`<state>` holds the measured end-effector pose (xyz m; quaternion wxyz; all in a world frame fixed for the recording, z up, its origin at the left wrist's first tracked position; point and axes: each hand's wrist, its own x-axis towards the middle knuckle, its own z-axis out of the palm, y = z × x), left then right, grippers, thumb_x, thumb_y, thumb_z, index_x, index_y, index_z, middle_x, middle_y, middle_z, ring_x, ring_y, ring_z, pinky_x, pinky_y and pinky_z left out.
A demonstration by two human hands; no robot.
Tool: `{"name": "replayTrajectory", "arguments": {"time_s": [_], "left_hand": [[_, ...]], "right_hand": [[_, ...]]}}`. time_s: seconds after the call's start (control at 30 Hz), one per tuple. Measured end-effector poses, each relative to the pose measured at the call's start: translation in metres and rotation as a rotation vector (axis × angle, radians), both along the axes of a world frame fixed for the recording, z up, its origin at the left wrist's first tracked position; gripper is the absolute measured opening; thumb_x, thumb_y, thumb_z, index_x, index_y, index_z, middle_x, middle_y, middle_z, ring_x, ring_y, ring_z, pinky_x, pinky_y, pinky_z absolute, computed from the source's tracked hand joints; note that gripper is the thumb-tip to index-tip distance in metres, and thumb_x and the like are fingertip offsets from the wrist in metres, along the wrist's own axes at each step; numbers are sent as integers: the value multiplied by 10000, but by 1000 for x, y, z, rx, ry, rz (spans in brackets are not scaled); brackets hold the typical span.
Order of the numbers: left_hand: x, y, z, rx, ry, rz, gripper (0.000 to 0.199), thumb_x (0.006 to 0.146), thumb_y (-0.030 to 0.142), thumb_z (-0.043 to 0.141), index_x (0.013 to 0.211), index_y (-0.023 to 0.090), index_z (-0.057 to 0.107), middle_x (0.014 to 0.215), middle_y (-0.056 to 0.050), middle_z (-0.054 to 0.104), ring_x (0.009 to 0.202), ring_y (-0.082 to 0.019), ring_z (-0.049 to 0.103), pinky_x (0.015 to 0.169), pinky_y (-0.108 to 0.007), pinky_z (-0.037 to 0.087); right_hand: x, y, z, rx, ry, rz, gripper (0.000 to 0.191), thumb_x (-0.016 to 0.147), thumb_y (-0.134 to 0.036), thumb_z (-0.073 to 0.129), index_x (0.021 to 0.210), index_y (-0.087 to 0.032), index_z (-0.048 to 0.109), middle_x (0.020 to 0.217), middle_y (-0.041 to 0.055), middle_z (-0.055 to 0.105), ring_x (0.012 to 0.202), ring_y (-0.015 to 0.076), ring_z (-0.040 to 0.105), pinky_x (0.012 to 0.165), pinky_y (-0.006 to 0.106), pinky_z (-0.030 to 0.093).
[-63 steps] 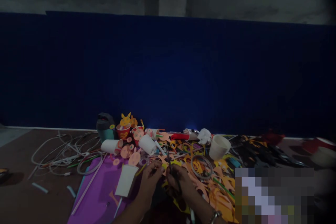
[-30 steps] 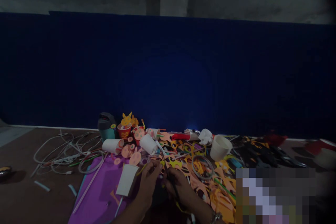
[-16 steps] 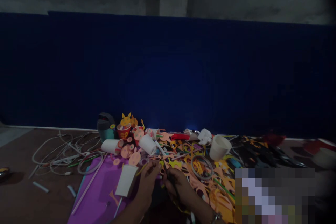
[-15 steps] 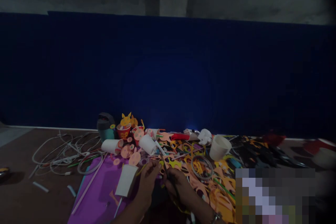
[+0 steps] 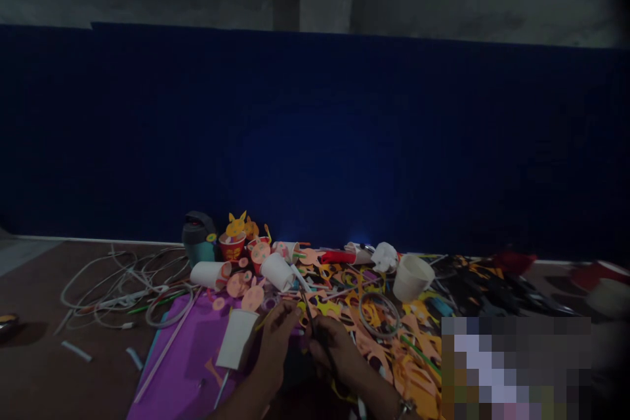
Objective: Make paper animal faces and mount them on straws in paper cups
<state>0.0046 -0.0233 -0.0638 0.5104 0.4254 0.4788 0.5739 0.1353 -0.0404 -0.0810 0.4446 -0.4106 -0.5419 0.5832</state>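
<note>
My right hand (image 5: pixel 332 348) is closed around a pair of scissors (image 5: pixel 306 305), whose blades point up and away over the paper scraps. Close beside the blades, my left hand (image 5: pixel 280 325) has its fingers pinched together; what lies between them is too small and dark to make out. A thin yellow strip (image 5: pixel 263 321) shows at the outer side of the left hand. Left of that hand, a white paper cup (image 5: pixel 237 339) stands upside down, with a pink paper animal head (image 5: pixel 252 295) behind it and a white stick (image 5: pixel 222 388) below.
Purple sheets (image 5: pixel 172 348) lie at left, near tangled white cables (image 5: pixel 115 295). Paper offcuts (image 5: pixel 408 367) cover the right side, with a roll of tape (image 5: pixel 378 315) and a white cup (image 5: pixel 412 277). Red cups (image 5: pixel 232 247) and a teal-grey container (image 5: pixel 198 239) stand before the blue partition (image 5: pixel 315 144).
Both hands stay in nearly the same place. The right hand and the scissors shift only very slightly, and the surrounding things look unmoved.
</note>
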Motion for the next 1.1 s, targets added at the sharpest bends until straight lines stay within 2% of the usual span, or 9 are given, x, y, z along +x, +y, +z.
{"name": "replayTrajectory", "arguments": {"time_s": [0.2, 0.4, 0.53, 0.63, 0.73, 0.8, 0.87, 0.97, 1.1], "left_hand": [[-1, 0, -3, 15, -12, -33, 227, 676, 381, 677, 617, 190, 570, 623, 25, 560, 647, -157, 522, 636, -240, 416], [0, 2, -7, 2, -48, -18, 186, 673, 349, 688, 654, 187, 600, 655, 10, 587, 676, -168, 535, 649, -247, 431], [1, 1, -7, 10, -62, -38, 202, 679, 353, 686, 644, 175, 597, 647, 12, 582, 660, -158, 529, 640, -240, 426], [0, 0, -3, 24, -79, -32, 200, 677, 358, 688, 699, 173, 617, 684, 4, 594, 699, -169, 542, 668, -252, 429], [-1, 2, 4, 41, -43, -98, 204, 705, 375, 657, 709, 174, 620, 696, -6, 601, 707, -175, 546, 670, -258, 425], [-1, 5, 11, 47, 56, -192, 200, 712, 362, 636, 649, 175, 603, 649, -2, 586, 652, -164, 529, 620, -249, 407], [-2, 7, 18, 63, 219, -286, 181, 701, 315, 614, 586, 180, 577, 590, 10, 558, 596, -153, 506, 572, -240, 376], [-7, 7, 27, 109, 562, -431, 129, 689, 231, 551, 570, 188, 573, 561, 21, 543, 574, -151, 499, 546, -235, 339], [-22, -5, 30, 138, 1030, -548, 100, 706, 220, 518, 673, 192, 608, 685, 5, 615, 671, -162, 549, 587, -239, 340]], "right_hand": [[-1, 1, -6, -11, 3, -12, 92, 669, -236, 595, 670, -178, 523, 459, -92, 435, 325, 46, 359, 327, 152, 284], [-2, 0, 0, -36, 36, -5, 124, 713, -277, 518, 630, -186, 503, 352, -107, 362, 292, 48, 309, 333, 157, 228], [-3, 2, 3, -29, -2, -40, 166, 656, -292, 576, 574, -185, 478, 366, -107, 355, 305, 41, 290, 332, 163, 221], [5, 7, 8, -27, -78, -87, 152, 663, -304, 595, 633, -178, 516, 419, -92, 413, 332, 48, 323, 347, 170, 242], [25, 16, 22, 57, -144, -160, 239, 654, -309, 649, 826, -186, 537, 492, -83, 481, 399, 74, 402, 399, 187, 294], [43, 21, 36, 103, -318, -244, 272, 668, -310, 647, 886, -204, 522, 493, -85, 479, 424, 99, 434, 419, 205, 306], [60, 25, 49, 146, -601, -362, 185, 679, -318, 633, 775, -201, 528, 484, -60, 494, 458, 125, 468, 439, 225, 293], [80, 29, 61, 160, -1019, -381, 195, 690, -329, 619, 815, -190, 562, 585, 11, 596, 579, 186, 562, 498, 255, 313], [89, 31, 60, 110, -1304, -318, 251, 695, -343, 608, 872, -167, 590, 829, 106, 675, 801, 262, 622, 600, 288, 376]]}}
